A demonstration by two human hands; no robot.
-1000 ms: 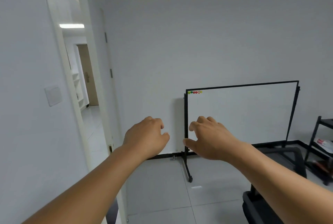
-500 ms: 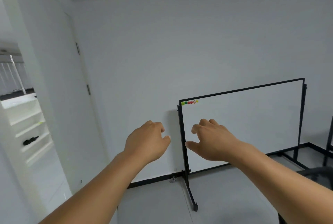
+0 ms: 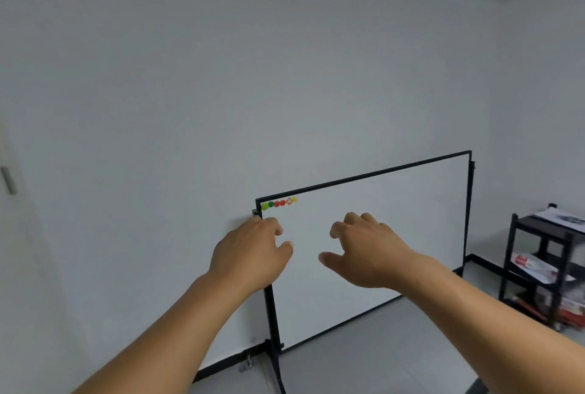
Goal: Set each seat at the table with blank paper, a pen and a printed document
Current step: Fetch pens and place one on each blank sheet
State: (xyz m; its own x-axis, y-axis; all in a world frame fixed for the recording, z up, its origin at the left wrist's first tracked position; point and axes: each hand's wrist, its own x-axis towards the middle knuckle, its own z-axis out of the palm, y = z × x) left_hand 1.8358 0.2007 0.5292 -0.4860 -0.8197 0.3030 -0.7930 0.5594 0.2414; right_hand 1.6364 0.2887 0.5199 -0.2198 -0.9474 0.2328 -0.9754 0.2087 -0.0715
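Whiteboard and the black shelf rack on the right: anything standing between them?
Nothing stands there. In the head view, only bare grey floor and white wall separate the whiteboard from the shelf rack. Both hands are raised in front of the whiteboard, holding nothing.

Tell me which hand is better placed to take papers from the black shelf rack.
Probably the right hand: the black metal shelf rack with white papers stands on its side, and it holds nothing. The left hand is farther away.

A white whiteboard (image 3: 380, 235) is framed in black. Magnets (image 3: 278, 203) in light green, green, red, red, orange-and-white and yellow are noted at its top left corner. A black shelving unit (image 3: 538, 267) is recorded at right. Pale grey walls and floor are observed.
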